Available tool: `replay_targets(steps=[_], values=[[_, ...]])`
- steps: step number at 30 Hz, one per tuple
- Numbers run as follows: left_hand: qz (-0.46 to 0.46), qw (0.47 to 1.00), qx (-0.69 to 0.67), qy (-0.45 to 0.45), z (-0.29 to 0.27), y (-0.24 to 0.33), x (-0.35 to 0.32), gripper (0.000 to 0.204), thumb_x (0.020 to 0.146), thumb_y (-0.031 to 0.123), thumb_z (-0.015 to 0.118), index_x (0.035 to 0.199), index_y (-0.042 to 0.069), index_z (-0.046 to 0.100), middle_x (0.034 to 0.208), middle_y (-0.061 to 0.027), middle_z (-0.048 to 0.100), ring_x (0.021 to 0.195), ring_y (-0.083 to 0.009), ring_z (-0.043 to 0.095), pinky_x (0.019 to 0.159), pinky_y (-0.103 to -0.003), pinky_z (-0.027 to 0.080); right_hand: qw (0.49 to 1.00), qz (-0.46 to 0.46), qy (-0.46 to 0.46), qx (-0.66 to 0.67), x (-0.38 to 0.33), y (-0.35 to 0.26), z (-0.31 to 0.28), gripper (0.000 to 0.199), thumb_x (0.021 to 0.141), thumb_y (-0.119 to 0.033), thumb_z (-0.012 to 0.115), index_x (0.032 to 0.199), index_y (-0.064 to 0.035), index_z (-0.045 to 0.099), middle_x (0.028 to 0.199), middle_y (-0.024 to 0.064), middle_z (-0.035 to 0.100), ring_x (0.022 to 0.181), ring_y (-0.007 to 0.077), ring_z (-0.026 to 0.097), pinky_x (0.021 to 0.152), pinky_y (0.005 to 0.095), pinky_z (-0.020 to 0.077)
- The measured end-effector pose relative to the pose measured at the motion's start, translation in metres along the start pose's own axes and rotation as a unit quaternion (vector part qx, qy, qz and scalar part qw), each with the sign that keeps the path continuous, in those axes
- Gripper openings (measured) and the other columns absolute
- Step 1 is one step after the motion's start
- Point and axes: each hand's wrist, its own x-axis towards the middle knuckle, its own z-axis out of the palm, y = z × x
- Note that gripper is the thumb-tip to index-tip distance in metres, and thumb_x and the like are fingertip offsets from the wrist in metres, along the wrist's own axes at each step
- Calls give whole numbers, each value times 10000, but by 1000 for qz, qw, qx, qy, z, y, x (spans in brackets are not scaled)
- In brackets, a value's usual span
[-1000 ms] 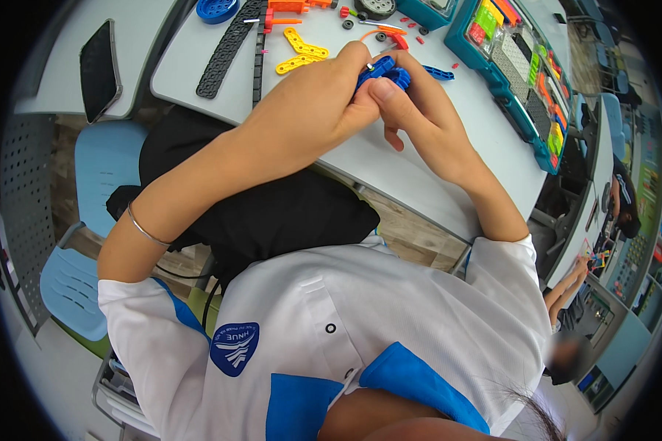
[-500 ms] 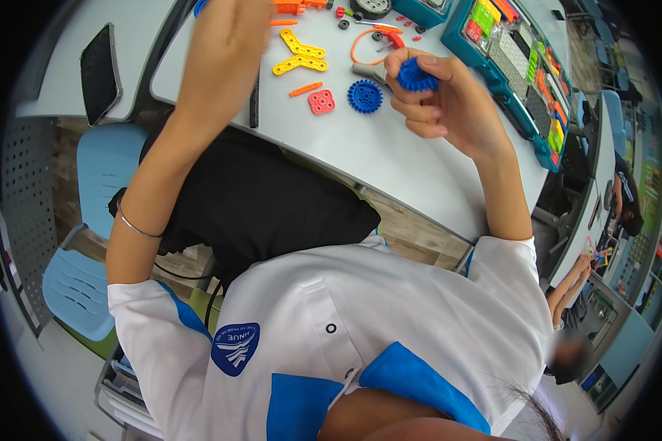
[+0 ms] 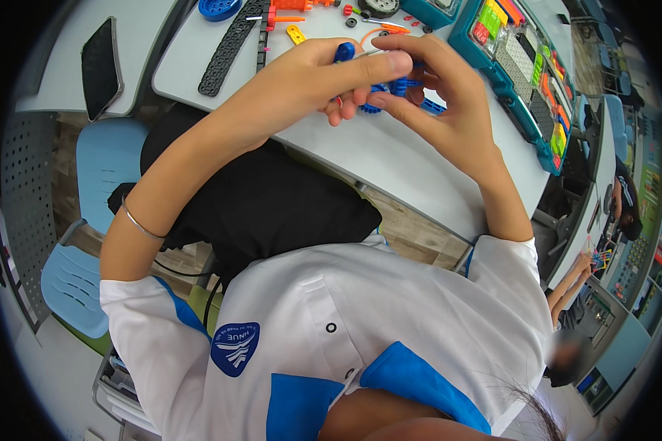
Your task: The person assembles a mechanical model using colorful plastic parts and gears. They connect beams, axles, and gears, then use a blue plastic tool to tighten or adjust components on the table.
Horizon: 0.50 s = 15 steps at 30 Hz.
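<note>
My two hands meet over the grey table (image 3: pixel 390 162). My left hand (image 3: pixel 316 81) pinches a small blue plastic piece (image 3: pixel 344 51) between thumb and fingers. My right hand (image 3: pixel 449 103) curls around a blue gear part (image 3: pixel 401 87), which touches the left fingertips. Another blue piece (image 3: pixel 432 107) peeks out under the right palm. A thin bracelet (image 3: pixel 141 226) sits on my left forearm. What lies on the table under the hands is hidden.
A black track strip (image 3: pixel 228 48), a blue wheel (image 3: pixel 219 7), orange (image 3: pixel 294 6) and yellow (image 3: pixel 296 34) parts lie at the far edge. A teal parts case (image 3: pixel 526 81) stands right. A dark phone (image 3: pixel 99 66) and blue chair (image 3: pixel 107 173) are left. Another person's hands (image 3: pixel 575 283) work far right.
My left hand reached to the far side of the table, then came back with a blue piece to my right hand. The gear and red square on the table are now covered.
</note>
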Motion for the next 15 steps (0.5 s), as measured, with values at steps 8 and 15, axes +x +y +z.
replay_targets(steps=[8,15], values=[[84,996,-6,37,7,1,-3,385,928,361,713,1141,52,626,820,32,567,718,-48,509,635,-221,411,993,-39,34,109,-1,5,4,432,851,-69,758,1243,-63,578,1093,87,669,836,152,653,692,263,540],[167,977,115,66,13,-1,-4,332,920,267,736,1152,63,615,844,44,547,694,-38,436,606,-216,360,988,-104,-11,-110,0,0,-13,116,918,-48,667,1024,-12,638,963,102,634,822,223,622,700,322,499]])
